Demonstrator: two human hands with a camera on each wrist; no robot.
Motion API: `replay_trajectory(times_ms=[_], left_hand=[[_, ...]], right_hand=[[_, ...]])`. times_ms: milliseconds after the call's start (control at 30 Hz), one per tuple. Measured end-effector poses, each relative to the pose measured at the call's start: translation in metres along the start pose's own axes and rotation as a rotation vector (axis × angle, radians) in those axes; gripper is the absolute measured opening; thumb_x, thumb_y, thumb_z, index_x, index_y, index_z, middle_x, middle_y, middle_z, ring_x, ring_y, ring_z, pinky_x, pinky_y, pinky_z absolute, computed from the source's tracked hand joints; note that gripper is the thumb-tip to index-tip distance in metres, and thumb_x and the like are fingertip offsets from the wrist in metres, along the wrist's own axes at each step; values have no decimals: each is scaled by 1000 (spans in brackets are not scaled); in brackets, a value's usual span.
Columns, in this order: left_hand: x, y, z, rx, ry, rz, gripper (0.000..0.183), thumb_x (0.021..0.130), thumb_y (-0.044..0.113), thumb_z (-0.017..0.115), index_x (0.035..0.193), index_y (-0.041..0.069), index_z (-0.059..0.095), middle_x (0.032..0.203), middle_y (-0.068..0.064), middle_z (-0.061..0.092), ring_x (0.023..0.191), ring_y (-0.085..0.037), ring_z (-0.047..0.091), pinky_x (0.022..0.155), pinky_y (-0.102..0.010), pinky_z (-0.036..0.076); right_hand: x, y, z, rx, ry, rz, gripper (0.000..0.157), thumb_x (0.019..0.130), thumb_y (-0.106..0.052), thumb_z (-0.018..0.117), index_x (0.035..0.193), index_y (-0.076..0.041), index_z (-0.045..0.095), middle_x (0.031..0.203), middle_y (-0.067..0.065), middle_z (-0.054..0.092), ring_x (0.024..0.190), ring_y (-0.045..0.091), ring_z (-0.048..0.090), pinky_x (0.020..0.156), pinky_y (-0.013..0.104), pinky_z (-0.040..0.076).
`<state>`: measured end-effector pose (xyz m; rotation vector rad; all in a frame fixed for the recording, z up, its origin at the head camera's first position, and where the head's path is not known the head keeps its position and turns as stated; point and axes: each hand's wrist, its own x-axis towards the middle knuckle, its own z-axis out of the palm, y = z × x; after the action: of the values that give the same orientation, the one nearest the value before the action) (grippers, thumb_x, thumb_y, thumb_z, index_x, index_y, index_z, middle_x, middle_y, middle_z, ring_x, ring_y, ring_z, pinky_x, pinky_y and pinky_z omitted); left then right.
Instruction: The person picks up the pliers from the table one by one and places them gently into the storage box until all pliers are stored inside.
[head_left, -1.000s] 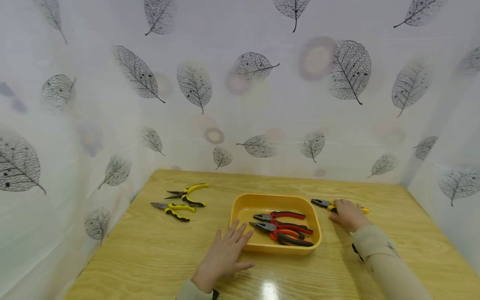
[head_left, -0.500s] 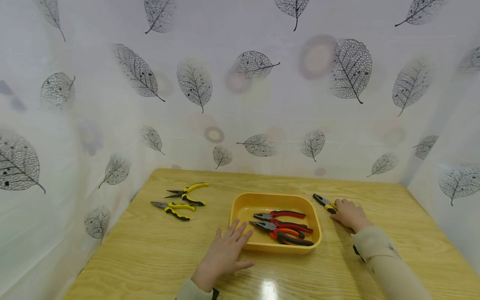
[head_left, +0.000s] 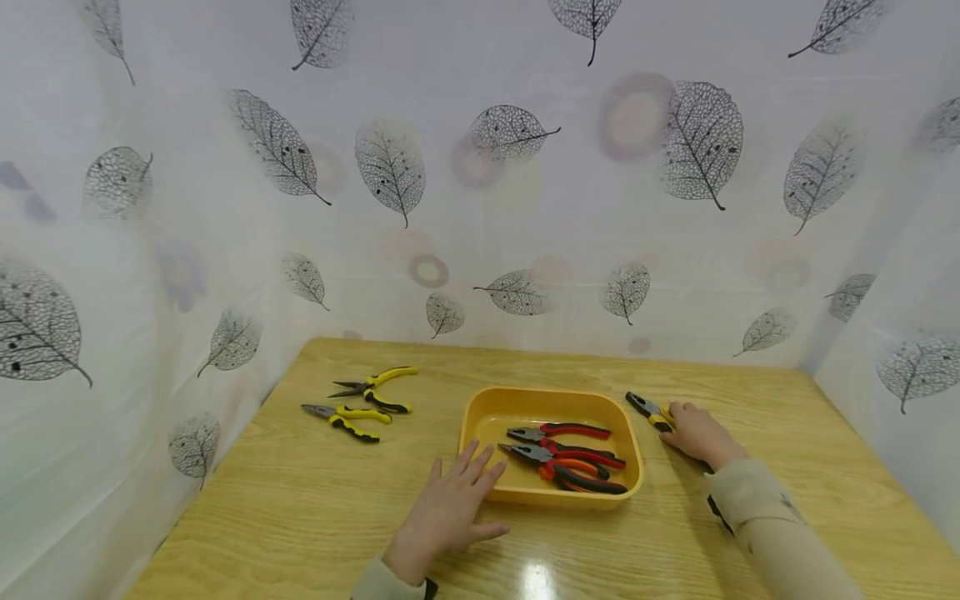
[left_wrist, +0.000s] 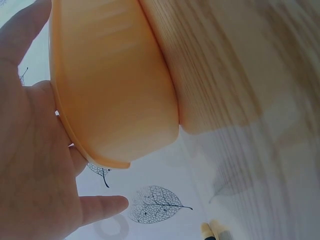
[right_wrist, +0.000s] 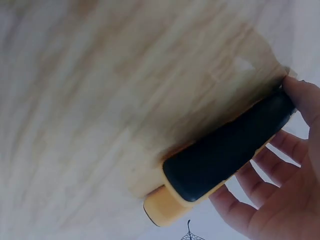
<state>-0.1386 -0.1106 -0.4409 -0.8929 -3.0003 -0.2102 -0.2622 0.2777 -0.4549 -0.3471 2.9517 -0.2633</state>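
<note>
On the right, my right hand [head_left: 701,437] holds a pair of pliers [head_left: 647,407] with yellow and black handles, its dark metal nose pointing to the back left. In the right wrist view the thumb lies at the far end of the black handle grip [right_wrist: 225,145], with the fingers behind the handles. My left hand [head_left: 450,508] has its fingers spread over the front left rim of a yellow-orange tray [head_left: 551,498]. Inside the tray lie several pliers [head_left: 577,429] with red, orange and black handles, noses to the left.
Two long-nose pliers with yellow and black handles lie on the left of the wooden table, one spread wide [head_left: 386,377] behind the other [head_left: 363,414]. A pale leaf-patterned curtain [head_left: 480,242] borders the back and sides.
The pliers under my right hand have turned slightly, their nose swinging toward the back. The handle end that stuck out beyond the hand is now hidden. My left hand stays put.
</note>
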Motion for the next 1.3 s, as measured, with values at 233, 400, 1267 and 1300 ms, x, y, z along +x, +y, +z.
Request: replay_trajectory(times_ms=[233, 400, 1267, 1300], left_hand=[[0, 0, 1, -6, -12, -13, 78, 78, 64, 46, 140, 20, 29, 145, -5, 20, 133, -25, 7, 92, -62, 23], [-2, 1, 0, -20, -13, -12, 77, 78, 63, 46, 139, 20, 29, 145, -5, 20, 133, -24, 7, 92, -62, 23], [0, 0, 0, 12, 3, 2, 76, 79, 63, 46, 139, 19, 31, 145, -5, 21, 133, -25, 10, 92, -61, 25], [0, 0, 0, 16, 2, 2, 76, 79, 63, 46, 139, 19, 32, 145, -5, 21, 133, -25, 9, 92, -61, 26]], right_hand=[[-5, 0, 0, -15, 53, -3, 40, 82, -20, 62, 102, 11, 49, 89, 23, 52, 79, 38, 52, 64, 48, 44], [-11, -4, 2, -31, 72, 23, 34, 83, -20, 60, 98, 10, 50, 86, 19, 52, 77, 37, 52, 59, 49, 43], [-24, -23, -11, -68, 297, -13, 39, 83, -21, 57, 109, 7, 48, 106, 27, 47, 100, 45, 40, 68, 62, 33], [-25, -25, -12, -71, 305, -18, 39, 83, -21, 58, 109, 7, 48, 106, 27, 48, 99, 45, 40, 68, 62, 33]])
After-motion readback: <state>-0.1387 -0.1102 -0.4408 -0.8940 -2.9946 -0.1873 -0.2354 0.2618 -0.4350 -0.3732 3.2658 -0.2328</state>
